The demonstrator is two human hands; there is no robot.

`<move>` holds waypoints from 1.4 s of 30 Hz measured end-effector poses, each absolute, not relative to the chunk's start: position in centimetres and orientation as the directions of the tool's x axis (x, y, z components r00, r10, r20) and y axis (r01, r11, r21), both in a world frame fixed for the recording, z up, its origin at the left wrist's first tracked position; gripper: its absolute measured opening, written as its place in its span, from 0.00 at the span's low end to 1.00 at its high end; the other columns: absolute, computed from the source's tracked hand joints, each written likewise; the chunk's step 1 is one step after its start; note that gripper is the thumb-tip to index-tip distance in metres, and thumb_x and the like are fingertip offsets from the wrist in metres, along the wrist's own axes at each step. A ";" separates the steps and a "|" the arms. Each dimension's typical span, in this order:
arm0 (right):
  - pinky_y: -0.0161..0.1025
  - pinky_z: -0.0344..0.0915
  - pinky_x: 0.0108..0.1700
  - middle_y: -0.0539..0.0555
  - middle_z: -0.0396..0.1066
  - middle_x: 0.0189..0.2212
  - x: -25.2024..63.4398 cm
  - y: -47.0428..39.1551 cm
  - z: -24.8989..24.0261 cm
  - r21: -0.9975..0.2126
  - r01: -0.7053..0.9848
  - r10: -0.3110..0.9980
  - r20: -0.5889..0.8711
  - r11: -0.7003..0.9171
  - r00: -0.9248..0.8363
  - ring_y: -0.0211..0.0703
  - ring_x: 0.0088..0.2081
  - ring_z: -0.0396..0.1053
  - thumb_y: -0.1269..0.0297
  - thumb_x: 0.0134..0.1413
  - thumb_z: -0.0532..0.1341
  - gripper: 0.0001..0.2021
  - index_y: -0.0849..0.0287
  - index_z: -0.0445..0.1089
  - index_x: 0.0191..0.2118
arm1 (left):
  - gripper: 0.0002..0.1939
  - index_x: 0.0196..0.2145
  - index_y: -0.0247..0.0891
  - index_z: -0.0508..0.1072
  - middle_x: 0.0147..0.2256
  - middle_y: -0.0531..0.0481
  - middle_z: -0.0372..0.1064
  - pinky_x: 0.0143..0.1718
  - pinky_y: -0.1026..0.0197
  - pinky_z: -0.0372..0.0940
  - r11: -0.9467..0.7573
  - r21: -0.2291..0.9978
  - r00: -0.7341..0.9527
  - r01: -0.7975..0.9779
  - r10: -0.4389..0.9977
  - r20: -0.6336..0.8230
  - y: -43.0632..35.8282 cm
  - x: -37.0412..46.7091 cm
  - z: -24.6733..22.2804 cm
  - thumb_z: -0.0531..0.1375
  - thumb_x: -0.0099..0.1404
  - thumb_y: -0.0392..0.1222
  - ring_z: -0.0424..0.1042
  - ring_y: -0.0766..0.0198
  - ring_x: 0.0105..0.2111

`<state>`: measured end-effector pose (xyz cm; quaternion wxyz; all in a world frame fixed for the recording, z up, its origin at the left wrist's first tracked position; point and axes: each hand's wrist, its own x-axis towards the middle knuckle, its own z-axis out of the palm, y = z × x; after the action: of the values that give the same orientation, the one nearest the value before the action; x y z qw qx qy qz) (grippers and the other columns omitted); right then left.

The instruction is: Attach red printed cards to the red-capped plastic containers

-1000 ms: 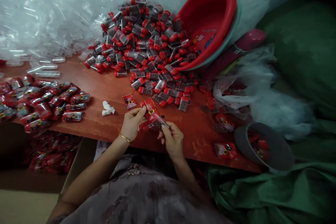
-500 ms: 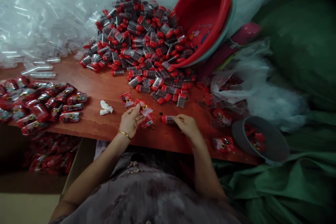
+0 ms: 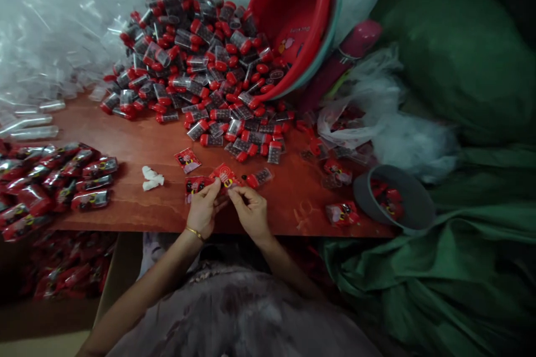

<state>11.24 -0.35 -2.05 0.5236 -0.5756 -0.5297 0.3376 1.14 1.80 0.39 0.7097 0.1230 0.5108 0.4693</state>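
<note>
My left hand [image 3: 204,211], with a gold bangle at the wrist, pinches a red printed card [image 3: 226,176] near the table's front edge. My right hand [image 3: 251,213] closes thumb and fingers on the card's lower right corner. Just beyond my right hand lies a small clear tube with a red cap [image 3: 259,177], touched by neither hand. A second red card [image 3: 196,184] is partly under my left fingers. Another red card [image 3: 187,160] lies flat a little farther off. Crumpled white tissue [image 3: 152,178] rests to the left.
A big heap of red-capped tubes [image 3: 209,67] spreads before a tilted red basin [image 3: 322,5]. Wrapped red packets [image 3: 54,178] pile at the left, clear sleeves [image 3: 42,22] behind them. A grey bowl [image 3: 360,189] and a plastic bag [image 3: 389,128] stand right.
My right hand has let go of the red-capped tube and moved left to grip the red card with my left hand. The whole view has shifted, so things sit farther left.
</note>
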 end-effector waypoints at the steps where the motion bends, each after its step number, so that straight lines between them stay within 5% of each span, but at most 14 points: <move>1: 0.33 0.65 0.31 0.49 0.72 0.24 11.3 -0.3 -2.1 -0.955 0.272 0.964 0.174 0.117 0.199 0.37 0.26 0.68 0.58 0.56 0.57 0.12 0.58 0.71 0.27 | 0.24 0.26 0.35 0.71 0.26 0.53 0.73 0.31 0.64 0.66 0.534 0.665 0.046 -0.522 0.796 -0.603 1.6 1.1 0.3 0.72 0.35 0.51 0.72 0.67 0.25; 5: 0.33 0.63 0.30 0.51 0.72 0.21 13.2 -0.3 -2.5 -0.867 0.486 0.967 0.207 0.110 0.150 0.37 0.25 0.68 0.54 0.61 0.50 0.20 0.57 0.69 0.23 | 0.24 0.24 0.35 0.68 0.24 0.53 0.73 0.31 0.64 0.67 0.503 0.713 -0.020 -0.489 0.810 -0.586 1.6 0.3 0.1 0.73 0.34 0.49 0.72 0.68 0.23; 9: 0.37 0.60 0.29 0.59 0.71 0.19 16.4 0.8 -2.5 -0.523 0.829 0.956 0.082 -0.199 0.281 0.43 0.25 0.70 0.47 0.61 0.45 0.29 0.58 0.70 0.20 | 0.24 0.25 0.35 0.67 0.23 0.53 0.72 0.30 0.64 0.67 0.470 0.709 -0.096 -0.526 0.795 -0.598 2.1 -0.5 0.2 0.73 0.34 0.48 0.74 0.65 0.26; 12: 0.40 0.60 0.28 0.64 0.72 0.20 17.9 2.4 -2.1 -0.278 0.889 0.929 -0.052 -0.365 0.365 0.50 0.26 0.72 0.40 0.56 0.47 0.31 0.60 0.72 0.23 | 0.22 0.26 0.35 0.68 0.25 0.52 0.73 0.31 0.63 0.67 0.508 0.681 -0.050 -0.527 0.782 -0.622 2.1 -0.6 0.3 0.72 0.39 0.48 0.75 0.64 0.27; 14: 0.40 0.61 0.29 0.65 0.74 0.25 18.1 3.3 -1.8 -0.228 0.890 0.918 -0.078 -0.395 0.388 0.51 0.29 0.73 0.39 0.54 0.51 0.28 0.61 0.73 0.28 | 0.20 0.26 0.35 0.68 0.27 0.50 0.74 0.32 0.63 0.67 0.555 0.646 0.005 -0.524 0.760 -0.649 1.9 -0.6 0.4 0.71 0.42 0.48 0.75 0.63 0.28; 18: 0.41 0.62 0.35 0.63 0.74 0.36 17.7 3.9 -1.7 -0.277 0.902 0.939 -0.013 -0.333 0.343 0.51 0.38 0.71 0.52 0.54 0.57 0.16 0.61 0.71 0.39 | 0.19 0.31 0.36 0.71 0.29 0.49 0.75 0.33 0.63 0.67 0.604 0.590 0.069 -0.536 0.727 -0.683 1.6 -1.4 0.4 0.70 0.46 0.49 0.75 0.63 0.29; 23: 0.46 0.62 0.43 0.66 0.69 0.44 17.1 2.9 -2.9 -0.259 0.945 0.965 0.113 -0.202 0.237 0.56 0.45 0.65 0.56 0.53 0.59 0.17 0.65 0.68 0.43 | 0.20 0.30 0.34 0.72 0.27 0.49 0.75 0.33 0.62 0.67 0.590 0.580 0.077 -0.561 0.735 -0.674 1.7 -2.6 0.4 0.70 0.44 0.50 0.74 0.64 0.28; 27: 0.43 0.64 0.39 0.59 0.72 0.34 17.3 1.5 -3.0 -0.517 0.836 0.963 0.081 -0.182 0.259 0.48 0.35 0.69 0.57 0.53 0.57 0.15 0.63 0.68 0.41 | 0.19 0.28 0.35 0.72 0.25 0.50 0.73 0.34 0.61 0.67 0.590 0.559 0.102 -0.583 0.735 -0.670 1.7 -2.9 0.5 0.71 0.43 0.50 0.73 0.64 0.27; 32: 0.33 0.62 0.24 0.44 0.63 0.14 17.3 -1.2 -0.2 -0.904 0.421 0.997 -0.068 -0.075 0.031 0.37 0.17 0.63 0.52 0.54 0.57 0.15 0.59 0.67 0.40 | 0.21 0.30 0.34 0.73 0.28 0.47 0.75 0.33 0.62 0.66 0.576 0.567 0.124 -0.589 0.758 -0.641 1.6 -2.7 0.8 0.70 0.43 0.51 0.74 0.63 0.28; 42: 0.31 0.58 0.21 0.44 0.62 0.17 14.7 -2.2 0.7 -0.891 0.453 0.999 -0.002 0.021 -0.050 0.34 0.19 0.60 0.59 0.50 0.60 0.08 0.57 0.69 0.34 | 0.24 0.20 0.33 0.70 0.21 0.52 0.70 0.27 0.65 0.65 0.534 0.692 0.008 -0.485 0.795 -0.607 1.0 -2.2 0.5 0.71 0.34 0.56 0.70 0.68 0.21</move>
<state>14.73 -2.24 0.75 0.3598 -0.5878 -0.6173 0.3794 -2.24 0.98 0.49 0.6950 0.1450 0.5329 0.4604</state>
